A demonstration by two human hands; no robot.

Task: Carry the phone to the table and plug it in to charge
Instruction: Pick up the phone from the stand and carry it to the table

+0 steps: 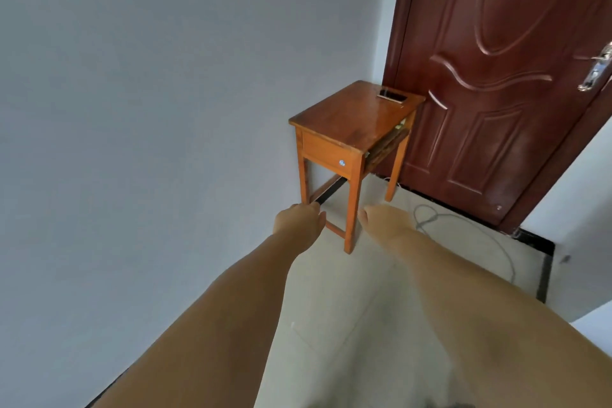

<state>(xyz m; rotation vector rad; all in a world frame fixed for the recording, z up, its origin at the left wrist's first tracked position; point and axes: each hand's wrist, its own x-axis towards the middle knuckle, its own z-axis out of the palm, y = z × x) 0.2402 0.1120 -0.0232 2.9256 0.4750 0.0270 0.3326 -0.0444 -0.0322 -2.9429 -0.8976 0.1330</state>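
A dark phone [491,96] lies flat on the far right corner of a small wooden table [347,122] that stands against the wall beside a door. Both my arms reach forward, with the hands low in front of the table's near legs and well short of the phone. My left hand [298,220] has its fingers curled in, with nothing visible in it. My right hand [381,222] is seen from the back, relaxed and empty. A grey cable [430,214] lies looped on the floor to the right of the table and trails away along the floor to the right.
A dark red door [496,76] with a metal handle [596,71] stands shut just behind the table. A grey wall [165,109] runs along the left. The table has a front drawer [326,156] and an open side shelf. Pale floor tiles lie between me and the table.
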